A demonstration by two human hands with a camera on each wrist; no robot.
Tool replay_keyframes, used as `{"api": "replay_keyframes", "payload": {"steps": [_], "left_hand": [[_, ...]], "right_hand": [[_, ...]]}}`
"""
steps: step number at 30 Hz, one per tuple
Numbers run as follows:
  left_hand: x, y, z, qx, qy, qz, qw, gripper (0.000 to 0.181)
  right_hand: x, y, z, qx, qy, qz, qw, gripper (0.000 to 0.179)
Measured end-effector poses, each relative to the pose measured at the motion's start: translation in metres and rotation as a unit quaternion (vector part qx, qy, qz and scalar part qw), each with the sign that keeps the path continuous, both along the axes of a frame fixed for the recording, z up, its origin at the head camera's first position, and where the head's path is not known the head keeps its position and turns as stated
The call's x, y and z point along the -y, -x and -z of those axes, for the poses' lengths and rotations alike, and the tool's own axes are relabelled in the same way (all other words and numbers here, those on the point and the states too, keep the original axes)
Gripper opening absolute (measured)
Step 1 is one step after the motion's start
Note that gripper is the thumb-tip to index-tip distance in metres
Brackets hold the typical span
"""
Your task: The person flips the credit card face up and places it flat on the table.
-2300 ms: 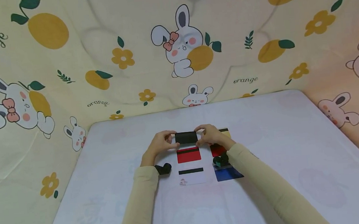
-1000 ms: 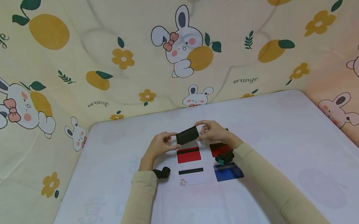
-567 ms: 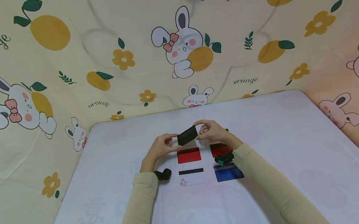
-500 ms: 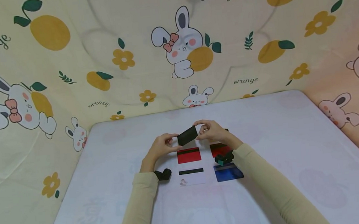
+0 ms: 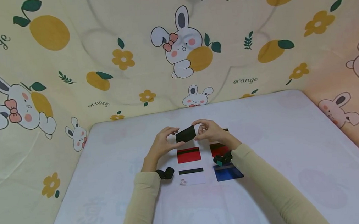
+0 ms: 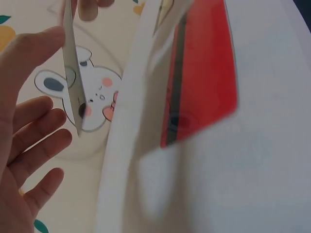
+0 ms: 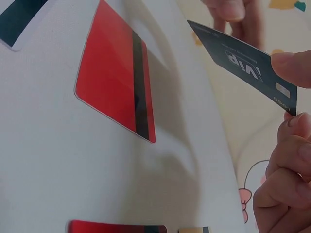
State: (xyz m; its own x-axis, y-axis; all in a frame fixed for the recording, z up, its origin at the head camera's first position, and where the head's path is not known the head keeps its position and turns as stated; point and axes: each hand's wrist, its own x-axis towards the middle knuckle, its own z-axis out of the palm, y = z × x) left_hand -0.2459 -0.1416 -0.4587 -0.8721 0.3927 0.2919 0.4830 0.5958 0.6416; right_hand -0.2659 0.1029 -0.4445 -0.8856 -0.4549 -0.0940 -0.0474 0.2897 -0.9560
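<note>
A black card (image 5: 185,134) with "Vip" lettering and a chip, both visible in the right wrist view, is raised off the table and tilted. My right hand (image 5: 212,132) pinches its right end between thumb and fingers. On its other side my left hand (image 5: 161,143) has its thumb and fingers spread around the left end; in the right wrist view those fingers are apart from the card. Just below lies a red card (image 5: 188,155) with a dark stripe. Nearer still is a white card (image 5: 193,178) with a black stripe and a small picture.
Right of these lie a blue card (image 5: 228,173) and a second red card (image 5: 217,149), the latter partly behind my right wrist and its camera (image 5: 222,158). A tan card (image 7: 192,230) shows partly beyond my right hand. A patterned cloth (image 5: 152,93) hangs behind the white table (image 5: 265,136).
The black card has been raised and tilted from its earlier level position. Since half a second ago my left fingers have spread off its left end; my right hand still holds it and has shifted slightly left.
</note>
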Motion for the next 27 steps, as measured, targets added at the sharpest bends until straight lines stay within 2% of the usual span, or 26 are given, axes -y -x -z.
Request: {"api": "replay_keyframes", "payload": {"steps": [3, 8, 13, 27], "left_hand": [[-0.006, -0.001, -0.004, -0.011, -0.008, 0.013, 0.9998, 0.06], [-0.014, -0.002, -0.008, 0.006, -0.006, 0.024, 0.9997, 0.06], [-0.02, -0.002, -0.01, 0.026, -0.006, 0.028, 0.9993, 0.062], [-0.024, -0.005, -0.014, 0.031, -0.008, 0.034, 0.9989, 0.056]], "right_hand": [[0.003, -0.001, -0.002, 0.003, 0.003, 0.0, 1.0, 0.057], [0.005, -0.003, -0.003, 0.01, 0.009, 0.001, 0.9999, 0.057], [0.007, -0.003, -0.002, 0.002, 0.003, -0.001, 1.0, 0.057], [0.012, -0.005, -0.004, -0.004, -0.013, -0.008, 0.9999, 0.056]]}}
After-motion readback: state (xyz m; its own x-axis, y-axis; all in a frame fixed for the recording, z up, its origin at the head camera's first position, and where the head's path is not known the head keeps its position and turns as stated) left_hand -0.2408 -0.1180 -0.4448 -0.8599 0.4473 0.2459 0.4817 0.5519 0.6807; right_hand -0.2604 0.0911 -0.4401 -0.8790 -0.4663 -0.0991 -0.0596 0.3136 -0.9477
